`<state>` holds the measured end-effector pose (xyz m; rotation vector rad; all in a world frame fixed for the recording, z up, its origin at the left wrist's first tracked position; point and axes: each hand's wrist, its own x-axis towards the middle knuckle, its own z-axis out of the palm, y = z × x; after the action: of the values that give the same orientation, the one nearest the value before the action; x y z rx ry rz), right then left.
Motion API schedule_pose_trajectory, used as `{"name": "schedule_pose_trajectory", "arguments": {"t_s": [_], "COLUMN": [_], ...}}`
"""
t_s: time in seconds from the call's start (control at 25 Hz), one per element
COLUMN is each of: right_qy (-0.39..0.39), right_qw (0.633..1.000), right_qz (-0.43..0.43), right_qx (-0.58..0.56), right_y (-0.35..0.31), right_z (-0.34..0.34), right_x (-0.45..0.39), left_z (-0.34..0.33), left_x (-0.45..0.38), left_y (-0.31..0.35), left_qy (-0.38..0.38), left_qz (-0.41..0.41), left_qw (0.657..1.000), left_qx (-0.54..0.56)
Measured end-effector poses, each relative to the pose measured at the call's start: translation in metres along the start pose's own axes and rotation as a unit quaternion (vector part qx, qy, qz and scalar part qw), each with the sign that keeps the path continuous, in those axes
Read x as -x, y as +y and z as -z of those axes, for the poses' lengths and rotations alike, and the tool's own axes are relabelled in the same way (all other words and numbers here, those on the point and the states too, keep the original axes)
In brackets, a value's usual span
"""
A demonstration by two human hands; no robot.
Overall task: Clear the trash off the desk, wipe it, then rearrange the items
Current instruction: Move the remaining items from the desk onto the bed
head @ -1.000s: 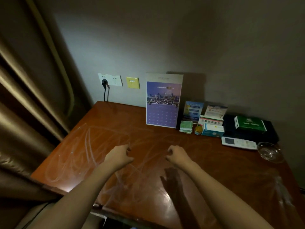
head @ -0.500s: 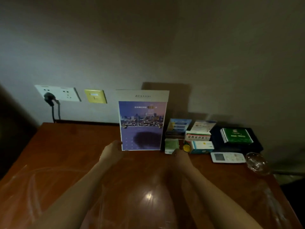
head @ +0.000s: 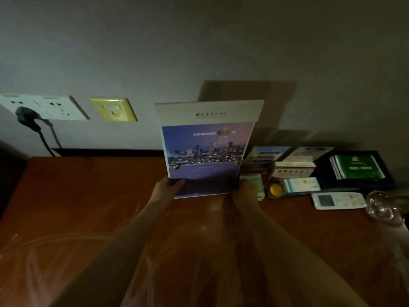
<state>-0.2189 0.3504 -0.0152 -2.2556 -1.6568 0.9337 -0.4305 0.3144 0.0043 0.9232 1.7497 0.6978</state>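
Observation:
A tall purple wall calendar [head: 207,149] with a city photo stands upright at the back of the brown wooden desk [head: 77,196]. My left hand [head: 167,189] grips its lower left corner, thumb on the front. My right hand [head: 244,192] holds its lower right corner. To the right lie medicine boxes [head: 294,173], a small yellow-capped bottle [head: 276,189], a white remote [head: 338,200] and a green booklet [head: 354,167] on a dark folder [head: 385,180].
A glass ashtray [head: 380,208] sits at the desk's right edge. On the wall are a white socket strip [head: 44,107] with a black plug and a yellow wall plate [head: 114,109]. Wipe streaks mark the desk's near left part.
Both hands reached forward from the desk's middle to the calendar and took hold of its bottom corners. The view moved closer to the wall.

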Motion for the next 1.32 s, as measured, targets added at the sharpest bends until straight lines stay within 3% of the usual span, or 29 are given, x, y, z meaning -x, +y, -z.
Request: {"name": "schedule_pose_trajectory", "arguments": {"t_s": [0.24, 0.56, 0.68, 1.04, 1.32], "right_qy": [0.021, -0.013, -0.012, 0.056, 0.164], "right_qw": [1.0, 0.998, 0.998, 0.984, 0.955], "right_qz": [-0.007, -0.048, -0.022, -0.069, -0.114], "right_qx": [-0.022, -0.046, -0.065, -0.151, -0.218], "right_y": [0.006, 0.011, 0.016, 0.062, 0.173], "right_z": [-0.017, -0.02, -0.011, 0.068, 0.132], "right_x": [0.001, 0.012, 0.031, 0.13, 0.239], "left_z": [0.001, 0.03, 0.039, 0.032, -0.045], "left_x": [0.0, 0.021, 0.042, 0.135, 0.247], "left_y": [-0.014, -0.028, -0.022, -0.014, 0.011], "left_qy": [0.003, -0.007, 0.004, -0.061, -0.169], "left_qz": [-0.01, -0.052, -0.044, -0.041, -0.076], "left_qw": [0.993, 0.976, 0.965, 0.969, 0.964], "left_qx": [0.115, 0.211, 0.257, 0.236, 0.192]}}
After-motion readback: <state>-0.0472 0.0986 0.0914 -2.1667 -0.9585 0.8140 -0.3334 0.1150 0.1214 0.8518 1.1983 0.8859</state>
